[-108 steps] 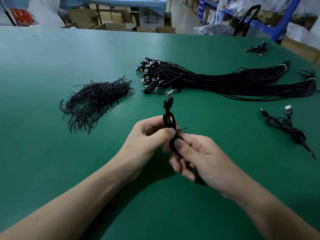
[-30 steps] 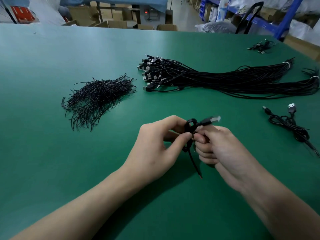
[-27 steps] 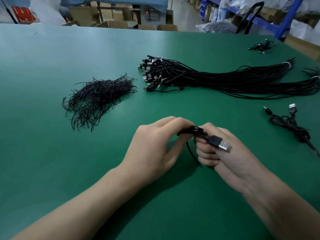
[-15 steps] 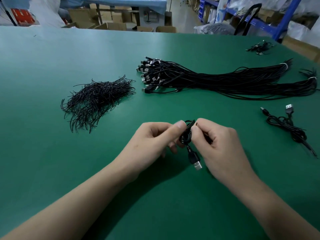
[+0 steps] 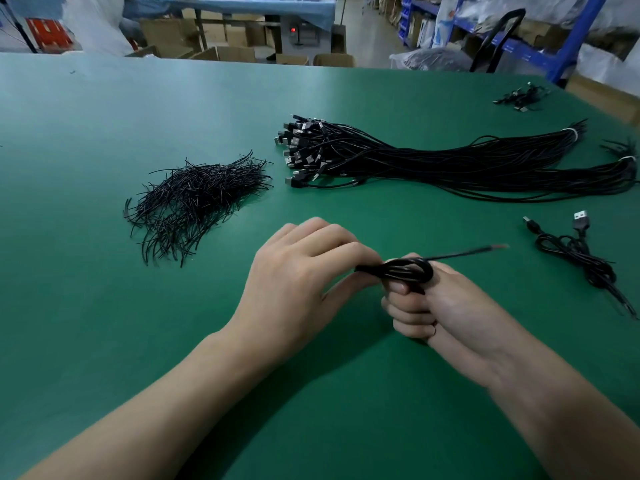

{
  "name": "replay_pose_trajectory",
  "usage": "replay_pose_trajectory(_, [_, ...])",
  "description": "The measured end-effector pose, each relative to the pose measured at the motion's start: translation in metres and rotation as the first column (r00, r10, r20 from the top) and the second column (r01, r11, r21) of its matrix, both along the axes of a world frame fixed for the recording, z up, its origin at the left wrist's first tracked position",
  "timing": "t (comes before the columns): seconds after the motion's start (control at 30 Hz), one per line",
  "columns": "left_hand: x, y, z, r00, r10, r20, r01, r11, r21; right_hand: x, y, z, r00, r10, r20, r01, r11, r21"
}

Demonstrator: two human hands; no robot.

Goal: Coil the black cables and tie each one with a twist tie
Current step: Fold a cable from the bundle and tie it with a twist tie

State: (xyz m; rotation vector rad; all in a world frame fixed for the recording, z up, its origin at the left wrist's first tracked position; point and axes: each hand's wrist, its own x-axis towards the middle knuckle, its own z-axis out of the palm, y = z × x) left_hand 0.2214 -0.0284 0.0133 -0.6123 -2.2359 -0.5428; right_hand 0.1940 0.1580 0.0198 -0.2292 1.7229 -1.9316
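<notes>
Head view: cardboard boxes (image 5: pixel 225 53), contents hidden, stand beyond a green table (image 5: pixel 104 323) bearing a long bundle of black cables (image 5: pixel 450 164), a twist-tie pile (image 5: pixel 197 199) left of that bundle, and nearer than the bundle the left hand (image 5: pixel 298 285) and right hand (image 5: pixel 446 310), each pinching an end of a coiled cable (image 5: pixel 398 271).

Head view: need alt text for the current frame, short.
A left hand and a right hand hold a small coiled cable over a green table, one loose end pointing right. Behind lie a pile of twist ties at left, a long bundle of uncoiled cables, and a set-aside coil at right.
</notes>
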Motion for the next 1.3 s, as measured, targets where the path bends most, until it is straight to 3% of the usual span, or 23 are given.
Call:
replay_pose_trajectory(0.07, [-0.001, -0.001, 0.001, 1.0, 0.017, -0.024, -0.017, 1.0, -0.013, 0.001, -0.001, 0.0, 0.998, -0.02, -0.061, 0.022, 0.999, 0.036])
replay_pose_trajectory(0.17, [0.004, 0.003, 0.0, 0.975, -0.03, 0.219, -0.022, 0.973, 0.229, 0.0, -0.004, 0.0, 0.937, -0.108, -0.333, 0.157, 0.98, 0.125])
replay_pose_trajectory(0.27, [0.005, 0.004, -0.002, 0.779, -0.281, 0.561, -0.12, 0.811, 0.572, 0.001, -0.003, -0.002, 0.735, -0.061, -0.676, 0.303, 0.921, 0.246])
replay_pose_trajectory(0.33, [0.004, 0.005, -0.002, 0.634, -0.455, 0.626, -0.177, 0.702, 0.689, 0.003, -0.002, -0.003, 0.596, 0.002, -0.803, 0.379, 0.881, 0.283])
replay_pose_trajectory(0.4, [0.005, 0.006, 0.0, 0.589, -0.511, 0.626, -0.186, 0.668, 0.721, 0.004, -0.002, -0.004, 0.537, 0.053, -0.842, 0.4, 0.862, 0.31])
replay_pose_trajectory(0.63, [0.006, 0.009, 0.001, 0.539, -0.618, 0.573, -0.178, 0.581, 0.794, 0.005, 0.0, -0.002, 0.482, 0.158, -0.862, 0.408, 0.83, 0.38])
replay_pose_trajectory(0.77, [0.007, 0.011, 0.001, 0.556, -0.627, 0.547, -0.171, 0.557, 0.813, 0.006, -0.002, -0.002, 0.519, 0.095, -0.849, 0.369, 0.872, 0.323])
replay_pose_trajectory(0.87, [0.008, 0.013, 0.001, 0.65, -0.542, 0.533, -0.14, 0.604, 0.785, 0.007, -0.005, -0.001, 0.632, -0.019, -0.775, 0.355, 0.896, 0.267])
replay_pose_trajectory(0.97, [0.008, 0.015, 0.001, 0.794, -0.353, 0.495, -0.086, 0.74, 0.667, 0.006, -0.009, -0.001, 0.857, -0.135, -0.498, 0.233, 0.962, 0.139])
replay_pose_trajectory(1.03, [0.009, 0.015, 0.0, 0.895, -0.202, 0.397, -0.05, 0.84, 0.541, 0.007, -0.01, -0.001, 0.95, -0.156, -0.272, 0.168, 0.986, 0.02])
replay_pose_trajectory(1.13, [0.007, 0.01, -0.001, 0.994, -0.007, 0.108, -0.018, 0.972, 0.233, 0.009, -0.009, -0.003, 0.989, -0.111, -0.093, 0.103, 0.99, -0.092])
replay_pose_trajectory(1.2, [0.002, 0.007, 0.0, 0.994, 0.052, -0.101, -0.048, 0.998, 0.034, 0.009, -0.007, -0.004, 0.996, -0.075, -0.049, 0.068, 0.988, -0.138])
replay_pose_trajectory(1.23, [0.0, 0.006, 0.001, 0.987, 0.062, -0.149, -0.065, 0.998, -0.015, 0.009, -0.006, -0.004, 0.996, -0.077, -0.039, 0.071, 0.988, -0.134])
replay_pose_trajectory(1.3, [-0.001, 0.005, 0.001, 0.993, 0.056, -0.103, -0.055, 0.998, 0.016, 0.007, -0.007, -0.003, 0.986, -0.119, -0.113, 0.111, 0.991, -0.078])
